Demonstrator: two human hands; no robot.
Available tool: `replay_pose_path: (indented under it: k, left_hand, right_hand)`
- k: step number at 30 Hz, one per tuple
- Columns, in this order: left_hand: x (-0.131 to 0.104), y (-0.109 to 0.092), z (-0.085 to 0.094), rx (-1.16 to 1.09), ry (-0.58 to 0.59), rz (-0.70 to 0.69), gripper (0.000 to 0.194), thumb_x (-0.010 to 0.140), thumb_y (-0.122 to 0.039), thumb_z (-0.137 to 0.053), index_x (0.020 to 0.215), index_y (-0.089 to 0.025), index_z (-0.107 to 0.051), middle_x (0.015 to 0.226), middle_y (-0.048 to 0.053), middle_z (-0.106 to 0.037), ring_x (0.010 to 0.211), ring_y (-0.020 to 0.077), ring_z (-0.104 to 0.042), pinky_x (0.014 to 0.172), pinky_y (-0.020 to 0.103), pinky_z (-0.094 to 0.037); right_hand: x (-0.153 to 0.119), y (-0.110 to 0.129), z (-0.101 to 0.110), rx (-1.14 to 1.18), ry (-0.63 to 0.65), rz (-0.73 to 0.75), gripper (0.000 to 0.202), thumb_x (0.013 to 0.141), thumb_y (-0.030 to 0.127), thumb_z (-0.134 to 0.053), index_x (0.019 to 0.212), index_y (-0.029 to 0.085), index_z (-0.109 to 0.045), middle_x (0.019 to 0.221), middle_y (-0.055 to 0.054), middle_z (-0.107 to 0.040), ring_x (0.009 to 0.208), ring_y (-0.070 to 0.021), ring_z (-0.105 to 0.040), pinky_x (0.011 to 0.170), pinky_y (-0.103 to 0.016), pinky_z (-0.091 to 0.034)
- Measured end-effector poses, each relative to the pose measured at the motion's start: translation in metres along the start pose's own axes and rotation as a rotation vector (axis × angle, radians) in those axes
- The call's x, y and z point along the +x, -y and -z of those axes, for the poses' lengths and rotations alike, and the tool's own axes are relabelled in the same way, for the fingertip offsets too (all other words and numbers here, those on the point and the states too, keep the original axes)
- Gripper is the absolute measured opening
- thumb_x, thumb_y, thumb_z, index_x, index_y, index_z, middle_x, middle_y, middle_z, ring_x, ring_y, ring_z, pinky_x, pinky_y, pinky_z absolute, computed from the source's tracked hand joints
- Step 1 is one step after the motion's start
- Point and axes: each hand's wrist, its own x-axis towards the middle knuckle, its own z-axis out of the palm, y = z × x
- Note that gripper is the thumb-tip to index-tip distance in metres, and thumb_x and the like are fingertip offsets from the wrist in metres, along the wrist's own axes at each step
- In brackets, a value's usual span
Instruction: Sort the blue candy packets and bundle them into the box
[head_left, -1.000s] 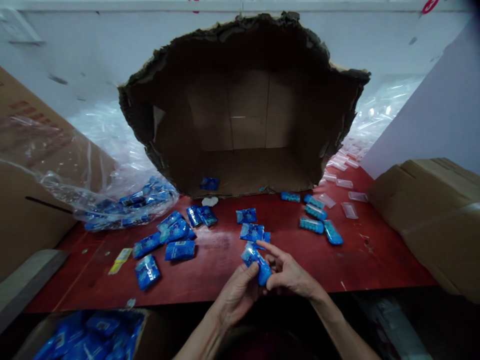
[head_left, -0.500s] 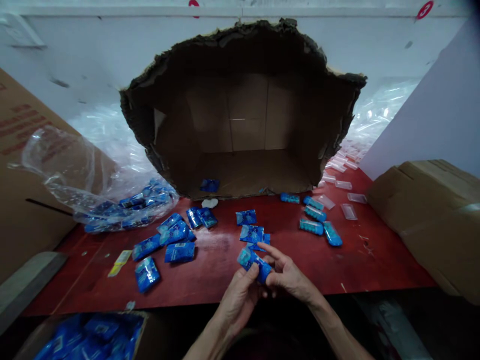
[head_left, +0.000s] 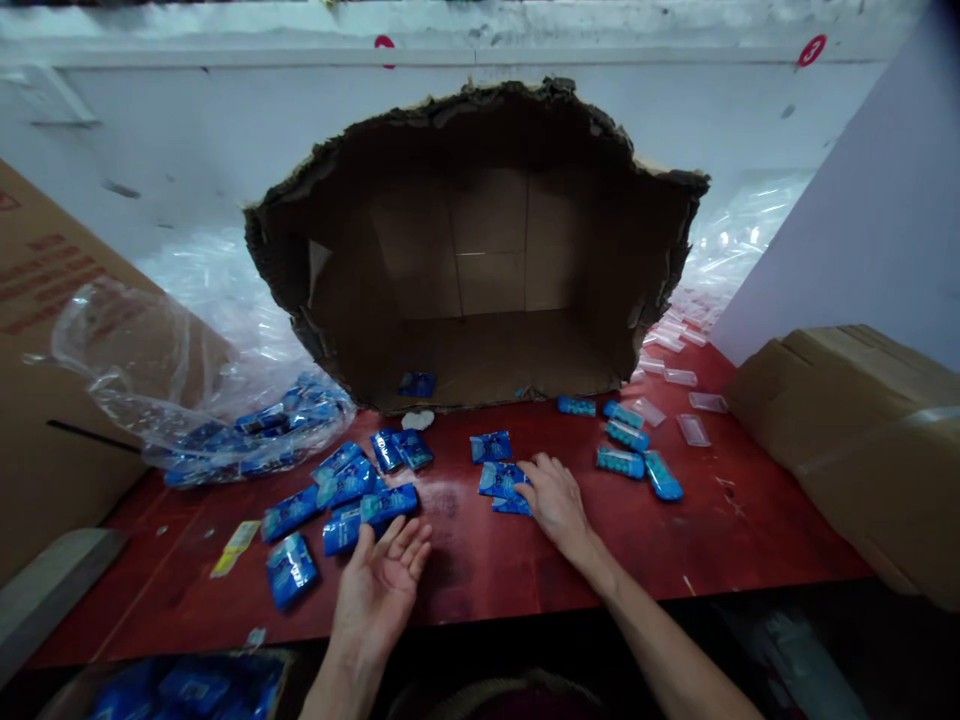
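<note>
My left hand (head_left: 382,580) is palm up near the table's front, its fingers loosely spread and holding nothing. Just beyond its fingertips a filled blue packet (head_left: 388,503) lies across other blue packets (head_left: 346,484). Right of the middle, my right hand (head_left: 553,505) reaches down with curled fingers. Its thumb and fingertips pinch the right edge of a flat blue packet (head_left: 501,480). Under that packet another blue one (head_left: 511,506) partly shows, and a third (head_left: 490,447) lies just behind.
A torn-open cardboard box (head_left: 480,360) faces me at the back. To the right lie blue pill-box-like cases (head_left: 622,462) and clear plastic trays (head_left: 694,430). A clear bag (head_left: 180,430) of blue packets is at left, with a carton (head_left: 847,440) at right.
The filled packet that both hands held has left them and lies on the left pile. My left hand has moved left and opened; my right hand has moved onto the flat packets.
</note>
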Motion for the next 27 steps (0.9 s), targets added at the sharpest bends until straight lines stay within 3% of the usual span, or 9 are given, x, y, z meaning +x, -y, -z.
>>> replay_pose_path:
  k: [5, 11, 15, 18, 20, 22, 24, 27]
  left_hand:
    - [-0.012, 0.031, -0.008, 0.207, 0.100, -0.102, 0.014, 0.074, -0.027, -0.052, 0.078, -0.014, -0.054, 0.046, -0.004, -0.052, 0.043, 0.0100, -0.052, 0.041, 0.019, -0.040]
    - [-0.011, 0.068, -0.036, 0.427, 0.242, -0.011, 0.038, 0.060, -0.034, -0.066, 0.091, -0.014, -0.055, 0.064, 0.000, -0.060, 0.040, 0.0058, -0.047, 0.037, 0.017, -0.031]
    - [-0.002, 0.076, -0.047, 0.415, 0.278, -0.089, 0.030, 0.060, -0.035, -0.066, 0.076, -0.012, -0.059, 0.063, 0.001, -0.058, 0.047, 0.0067, -0.049, 0.041, 0.017, -0.033]
    - [0.001, 0.078, -0.048, 0.426, 0.277, -0.104, 0.027, 0.059, -0.034, -0.067, 0.071, -0.011, -0.060, 0.059, 0.001, -0.059, 0.048, 0.0075, -0.049, 0.041, 0.017, -0.033]
    - [0.001, 0.081, -0.047, 0.434, 0.275, -0.105, 0.026, 0.057, -0.033, -0.068, 0.067, -0.011, -0.060, 0.055, 0.000, -0.058, 0.045, 0.0075, -0.047, 0.039, 0.018, -0.032]
    - [0.002, 0.083, -0.047, 0.448, 0.261, -0.128, 0.025, 0.056, -0.033, -0.069, 0.063, -0.011, -0.059, 0.049, -0.001, -0.056, 0.041, 0.0074, -0.046, 0.038, 0.018, -0.032]
    - [0.002, 0.085, -0.048, 0.454, 0.249, -0.150, 0.026, 0.056, -0.034, -0.069, 0.062, -0.011, -0.059, 0.047, -0.002, -0.055, 0.038, 0.0073, -0.044, 0.036, 0.019, -0.031]
    - [0.002, 0.086, -0.049, 0.418, 0.273, -0.158, 0.025, 0.056, -0.034, -0.068, 0.060, -0.011, -0.058, 0.046, -0.003, -0.053, 0.037, 0.0068, -0.042, 0.034, 0.019, -0.030]
  right_hand:
    - [0.009, 0.005, -0.013, -0.076, -0.026, -0.007, 0.023, 0.085, 0.022, -0.040, 0.076, 0.023, -0.061, 0.077, -0.004, -0.057, 0.079, -0.0189, -0.048, 0.072, -0.031, -0.032]
    - [-0.012, 0.015, 0.013, -0.050, -0.059, 0.089, 0.023, 0.085, 0.020, -0.040, 0.082, 0.024, -0.062, 0.083, -0.004, -0.058, 0.079, -0.0178, -0.047, 0.069, -0.029, -0.031]
    - [-0.030, 0.020, 0.022, 0.261, -0.058, 0.118, 0.019, 0.083, 0.023, -0.045, 0.092, 0.024, -0.061, 0.088, -0.005, -0.058, 0.082, -0.0180, -0.047, 0.073, -0.029, -0.034]
    - [-0.032, 0.016, 0.014, 0.691, 0.005, -0.087, 0.031, 0.077, 0.026, -0.053, 0.107, 0.021, -0.053, 0.092, -0.004, -0.057, 0.075, -0.0156, -0.050, 0.069, -0.027, -0.040]
    - [-0.029, 0.013, 0.008, 0.944, 0.101, -0.210, 0.025, 0.075, 0.028, -0.054, 0.097, 0.017, -0.056, 0.079, -0.002, -0.057, 0.064, -0.0131, -0.050, 0.060, -0.025, -0.041]
    - [-0.027, 0.013, 0.004, 1.064, 0.159, -0.250, 0.017, 0.075, 0.031, -0.053, 0.074, 0.015, -0.057, 0.062, 0.002, -0.053, 0.056, -0.0111, -0.047, 0.054, -0.022, -0.039]
    - [-0.027, 0.016, 0.003, 1.083, 0.142, -0.243, 0.021, 0.075, 0.034, -0.053, 0.064, 0.015, -0.053, 0.057, 0.003, -0.050, 0.054, -0.0101, -0.045, 0.053, -0.021, -0.037]
    - [-0.031, 0.024, 0.001, 1.078, 0.090, -0.242, 0.024, 0.076, 0.039, -0.050, 0.066, 0.016, -0.051, 0.059, 0.003, -0.050, 0.054, -0.0101, -0.045, 0.052, -0.021, -0.037]
